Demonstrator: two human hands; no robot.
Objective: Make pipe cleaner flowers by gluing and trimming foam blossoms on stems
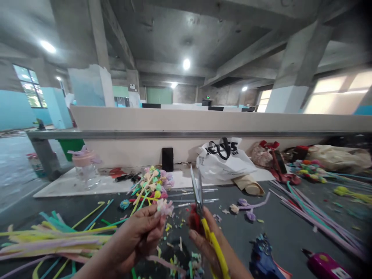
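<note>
With the left hand (139, 236) pinching the fuzzy pale-pink pompom (165, 207), the right hand (207, 242), gripping yellow-handled steel scissors (200, 205), should probably snip small, clear of fingertips.

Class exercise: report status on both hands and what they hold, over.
Left hand pinching a fuzzy pink flower piece. Right hand gripping yellow-handled scissors, blades pointing up, nearly closed. Pipe-cleaner scraps litter the table below.

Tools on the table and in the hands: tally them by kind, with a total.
Scissors, yellow-handled, in the right hand: 1
Blue glue gun: 1
Pink glue gun: 1
Total: 3
The left hand holds a pale pipe-cleaner flower, not a tool.
</note>
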